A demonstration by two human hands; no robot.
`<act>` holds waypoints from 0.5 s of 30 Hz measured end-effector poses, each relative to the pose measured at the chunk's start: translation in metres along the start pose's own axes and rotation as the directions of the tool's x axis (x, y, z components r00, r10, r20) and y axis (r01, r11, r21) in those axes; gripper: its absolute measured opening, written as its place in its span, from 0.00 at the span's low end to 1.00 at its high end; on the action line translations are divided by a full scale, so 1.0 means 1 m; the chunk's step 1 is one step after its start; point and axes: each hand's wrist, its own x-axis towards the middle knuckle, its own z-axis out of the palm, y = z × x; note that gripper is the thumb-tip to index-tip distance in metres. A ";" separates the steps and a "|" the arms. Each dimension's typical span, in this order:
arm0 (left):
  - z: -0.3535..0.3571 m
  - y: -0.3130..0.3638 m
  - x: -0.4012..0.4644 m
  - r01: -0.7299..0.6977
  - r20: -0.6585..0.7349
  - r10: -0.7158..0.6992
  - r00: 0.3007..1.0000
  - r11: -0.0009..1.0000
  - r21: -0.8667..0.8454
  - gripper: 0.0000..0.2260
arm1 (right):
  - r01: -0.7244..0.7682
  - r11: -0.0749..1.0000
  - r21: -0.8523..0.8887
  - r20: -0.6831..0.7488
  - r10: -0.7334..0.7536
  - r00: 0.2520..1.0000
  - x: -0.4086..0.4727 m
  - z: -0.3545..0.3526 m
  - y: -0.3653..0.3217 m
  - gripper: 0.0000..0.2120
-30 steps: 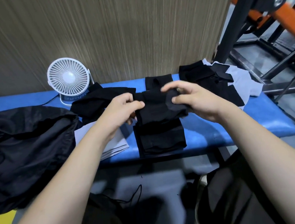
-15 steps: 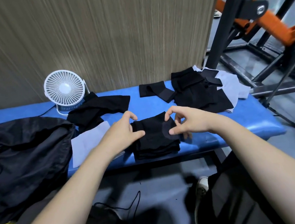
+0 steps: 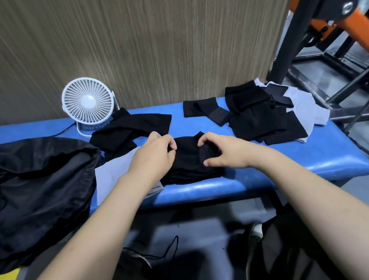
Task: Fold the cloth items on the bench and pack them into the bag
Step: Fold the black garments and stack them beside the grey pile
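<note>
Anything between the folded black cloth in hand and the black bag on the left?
Folded black cloth to black bag: only a flat grey cloth lies between them on the blue bench; nothing upright blocks.

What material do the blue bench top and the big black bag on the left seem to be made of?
Bench top: probably vinyl or a similar padded cover, since its rounded front edge shines. Black bag: likely thin woven synthetic such as nylon, matte with a slight sheen and many soft wrinkles.

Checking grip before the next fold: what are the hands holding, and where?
Both pinch the folded black cloth on the bench: left hand its upper-left edge, right hand its right edge.
</note>
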 end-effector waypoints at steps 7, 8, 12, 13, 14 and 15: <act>-0.018 -0.017 -0.005 0.003 0.070 -0.009 0.998 0.996 0.093 0.11 | 0.009 1.000 0.010 0.042 -0.010 0.999 0.015 -0.004 -0.006 0.21; -0.019 -0.021 -0.008 0.015 0.084 -0.019 0.996 0.999 0.049 0.12 | 0.012 1.000 0.005 0.028 -0.012 1.000 0.015 -0.004 -0.006 0.20; -0.029 -0.031 -0.018 0.022 -0.029 -0.023 0.999 0.999 -0.044 0.18 | 0.087 0.991 -0.102 -0.225 -0.109 0.968 0.017 -0.005 -0.006 0.17; -0.033 -0.034 -0.021 0.034 -0.061 -0.037 0.997 0.999 -0.042 0.19 | 0.125 0.982 -0.144 -0.283 -0.162 0.945 0.019 -0.004 -0.009 0.16; -0.038 -0.037 -0.025 0.058 -0.068 -0.060 0.996 0.998 -0.031 0.18 | 0.161 0.969 -0.187 -0.315 -0.214 0.924 0.021 -0.003 -0.014 0.16; -0.042 -0.042 -0.028 0.092 -0.045 -0.092 0.995 0.996 -0.010 0.18 | 0.187 0.956 -0.227 -0.324 -0.255 0.911 0.023 -0.001 -0.020 0.16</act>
